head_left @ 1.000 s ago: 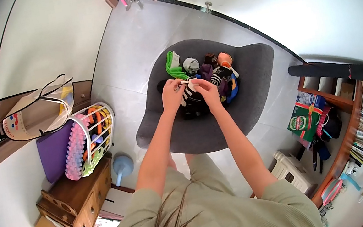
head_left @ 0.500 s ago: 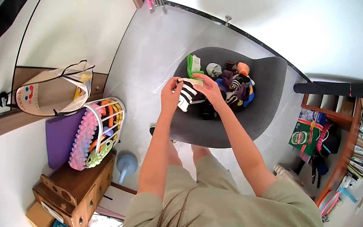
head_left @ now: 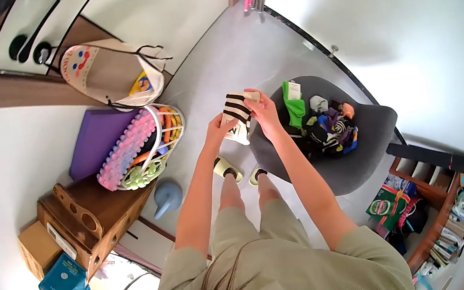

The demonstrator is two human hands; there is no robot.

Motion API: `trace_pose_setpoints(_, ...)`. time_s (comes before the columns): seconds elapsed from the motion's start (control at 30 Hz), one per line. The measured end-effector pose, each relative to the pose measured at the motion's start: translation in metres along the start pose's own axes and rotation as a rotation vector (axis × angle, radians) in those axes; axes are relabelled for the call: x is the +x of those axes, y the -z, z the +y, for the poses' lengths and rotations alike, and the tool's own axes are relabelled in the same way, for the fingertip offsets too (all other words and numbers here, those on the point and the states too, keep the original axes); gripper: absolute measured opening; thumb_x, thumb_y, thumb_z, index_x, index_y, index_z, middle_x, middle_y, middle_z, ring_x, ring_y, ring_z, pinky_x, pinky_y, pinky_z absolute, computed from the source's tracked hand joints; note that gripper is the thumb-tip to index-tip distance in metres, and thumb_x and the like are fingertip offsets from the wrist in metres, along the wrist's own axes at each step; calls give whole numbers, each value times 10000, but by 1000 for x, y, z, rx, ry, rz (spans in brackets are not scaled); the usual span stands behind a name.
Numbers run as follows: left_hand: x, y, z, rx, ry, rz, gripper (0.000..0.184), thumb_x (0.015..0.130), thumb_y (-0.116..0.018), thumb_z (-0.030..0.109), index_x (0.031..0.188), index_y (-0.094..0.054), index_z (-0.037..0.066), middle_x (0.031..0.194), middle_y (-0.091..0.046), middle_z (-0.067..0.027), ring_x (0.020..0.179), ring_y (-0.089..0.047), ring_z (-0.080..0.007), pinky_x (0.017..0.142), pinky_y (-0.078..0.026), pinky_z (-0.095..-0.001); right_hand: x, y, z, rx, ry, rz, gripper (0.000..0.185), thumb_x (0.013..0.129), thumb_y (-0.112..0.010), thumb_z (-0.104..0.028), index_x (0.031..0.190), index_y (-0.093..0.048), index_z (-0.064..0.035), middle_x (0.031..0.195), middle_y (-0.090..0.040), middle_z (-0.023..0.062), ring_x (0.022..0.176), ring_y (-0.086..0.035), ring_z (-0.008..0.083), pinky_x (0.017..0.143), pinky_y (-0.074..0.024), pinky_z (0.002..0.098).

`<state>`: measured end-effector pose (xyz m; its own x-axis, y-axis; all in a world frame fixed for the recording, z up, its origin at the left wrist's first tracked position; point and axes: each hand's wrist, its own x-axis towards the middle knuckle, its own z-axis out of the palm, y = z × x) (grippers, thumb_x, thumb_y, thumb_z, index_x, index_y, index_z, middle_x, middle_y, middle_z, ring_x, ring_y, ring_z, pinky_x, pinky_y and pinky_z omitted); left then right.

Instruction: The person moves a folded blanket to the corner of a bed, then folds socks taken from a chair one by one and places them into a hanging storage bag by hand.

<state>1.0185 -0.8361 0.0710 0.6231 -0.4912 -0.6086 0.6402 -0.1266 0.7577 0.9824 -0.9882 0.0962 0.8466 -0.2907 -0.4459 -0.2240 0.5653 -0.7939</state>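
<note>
Between my two hands is a black-and-white striped sock [head_left: 235,109], held up over the floor just left of the grey chair [head_left: 366,165]. My left hand [head_left: 219,130] pinches its left edge. At its upper right, my right hand [head_left: 263,109] has fingers closed on a cream-coloured part of it. A bright green sock [head_left: 295,112] with a white label lies on the chair seat. Beside that sits a pile of socks [head_left: 332,130] in mixed colours, with a pale grey bundle [head_left: 318,103] at its edge.
Left of me stand a white basket [head_left: 177,114] with massage rollers, a purple board [head_left: 81,148], a wooden cabinet [head_left: 114,218] and a blue rounded object [head_left: 167,195]. A cream bag [head_left: 108,73] hangs above. On the right is a wooden shelf [head_left: 431,234] with books. My slippers [head_left: 228,169] are below.
My view has turned, so the chair appears farther right and lower. Both hands have carried the striped sock off the chair, to its left. The green sock now shows more fully.
</note>
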Motion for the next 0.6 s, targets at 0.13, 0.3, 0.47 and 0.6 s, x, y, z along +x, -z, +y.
trace_pose_setpoints(0.13, -17, 42, 2, -253, -18, 61, 398, 692, -638, 129, 1050, -492, 40, 920, -571, -50, 818, -565, -146, 716, -450, -271, 12, -32, 21, -12, -31, 46, 312, 782, -538, -101, 1087, -480, -77, 921, -547, 11, 846, -522, 90, 706, -430, 241)
trace_pose_setpoints(0.3, -20, 87, 2, -496, -55, 302, 402, 685, -650, 100, 1036, -467, 32, 900, -567, -49, 781, -580, -148, 634, -475, -247, 26, -70, 47, -137, -78, 92, 294, 789, -535, -149, 1073, -492, -83, 921, -548, 1, 822, -527, 87, 686, -433, 245)
trace_pose_setpoints(0.47, -7, 137, -1, -551, -101, 514, 366, 685, -653, 78, 1008, -485, 37, 870, -576, -28, 753, -565, -116, 597, -454, -217, 51, -109, 69, -174, -107, 71, 277, 795, -532, -187, 1049, -511, -78, 897, -550, -5, 795, -523, 75, 638, -429, 224)
trace_pose_setpoints(0.6, 3, 171, 23, -517, -225, 637, 322, 699, -639, 59, 995, -515, 37, 837, -576, 3, 680, -523, -66, 492, -365, -190, 72, -153, 63, -409, -26, 50, 240, 804, -524, -190, 1007, -538, -62, 830, -561, -6, 737, -524, 67, 575, -412, 196)
